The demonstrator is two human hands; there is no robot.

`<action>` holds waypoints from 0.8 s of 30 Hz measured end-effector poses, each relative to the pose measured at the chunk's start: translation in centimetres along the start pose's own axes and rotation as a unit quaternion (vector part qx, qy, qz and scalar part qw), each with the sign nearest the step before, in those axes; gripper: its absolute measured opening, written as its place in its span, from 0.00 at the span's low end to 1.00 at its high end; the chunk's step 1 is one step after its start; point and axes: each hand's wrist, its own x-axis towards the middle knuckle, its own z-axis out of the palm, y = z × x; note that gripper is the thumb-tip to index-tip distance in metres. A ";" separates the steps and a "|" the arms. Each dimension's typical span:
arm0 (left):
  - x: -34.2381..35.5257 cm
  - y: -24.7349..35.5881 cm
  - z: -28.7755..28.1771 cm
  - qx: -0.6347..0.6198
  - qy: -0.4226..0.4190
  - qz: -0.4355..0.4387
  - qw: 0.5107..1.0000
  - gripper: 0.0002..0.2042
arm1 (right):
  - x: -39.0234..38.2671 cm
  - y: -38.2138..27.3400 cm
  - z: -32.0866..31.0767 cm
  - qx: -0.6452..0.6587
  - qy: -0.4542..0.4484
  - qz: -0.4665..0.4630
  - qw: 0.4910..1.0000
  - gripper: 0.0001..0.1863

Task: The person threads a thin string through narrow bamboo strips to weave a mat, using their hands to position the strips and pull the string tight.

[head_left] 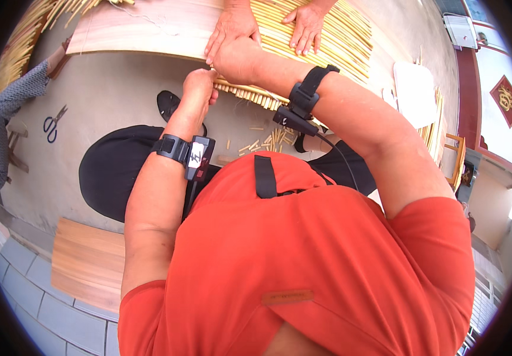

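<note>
A row of yellow stalks (342,44) lies side by side, like a mat, on a pale wooden board (143,35). At the near edge, by the left end of the row, my left hand (198,89) is closed with curled fingers; what it grips is hidden. Just above it, my right hand (236,60) rests on the edge, back upward, its fingers hidden from view. A co-worker's hand (232,29) reaches in from the far side and touches my right hand. The co-worker's other hand (307,28) lies flat on the stalks.
Short cut stalk pieces (274,139) litter the floor below the board. Dark-handled scissors (52,126) lie on the floor at left, near another person's patterned sleeve or trouser leg (18,104). More stalks (72,9) stick out at far left. A white chair back (414,92) stands at right.
</note>
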 end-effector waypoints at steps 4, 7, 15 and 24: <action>0.5 -0.5 -0.9 -0.024 0.010 -0.011 1.000 0.07 | -1.6 -4.6 -1.5 -0.086 0.058 0.053 0.993 0.10; 0.6 -1.4 -0.6 -0.028 0.000 0.000 1.000 0.08 | -2.5 -5.4 -1.0 -0.145 0.072 0.064 0.985 0.11; 0.8 -0.9 -1.0 -0.033 -0.015 0.011 0.999 0.09 | -2.2 -6.4 -0.5 -0.142 0.081 0.097 0.982 0.09; 0.7 -0.7 -0.7 -0.049 -0.015 -0.011 0.999 0.09 | -2.5 -6.7 -0.2 -0.129 0.115 0.136 0.976 0.10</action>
